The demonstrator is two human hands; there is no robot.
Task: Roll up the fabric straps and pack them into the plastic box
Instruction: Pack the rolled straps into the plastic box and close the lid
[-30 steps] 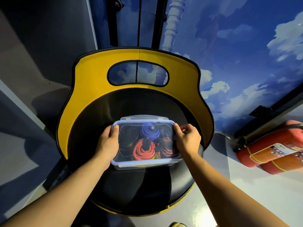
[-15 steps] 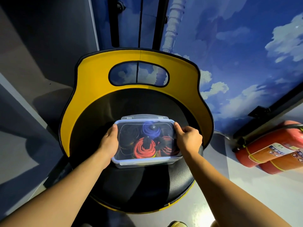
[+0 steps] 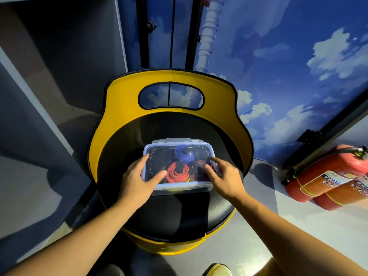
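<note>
Both mitts gone from gripping the plastic box point(image 3: 177, 188) sides to flat on its lid: left hand point(image 3: 137, 179) at 9, right hand point(image 3: 224, 177) at 3, fingers straight, pressing it closed over the rolled straps point(image 3: 177, 171), basically done.

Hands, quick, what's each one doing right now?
Left hand: open, fingers flat on the clear plastic box lid.
Right hand: open, fingers flat on the lid.

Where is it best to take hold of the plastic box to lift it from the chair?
Probably the two short ends of the plastic box, one hand from each side. It lies flat with its lid on, and the left hand and right hand already rest there.
</note>
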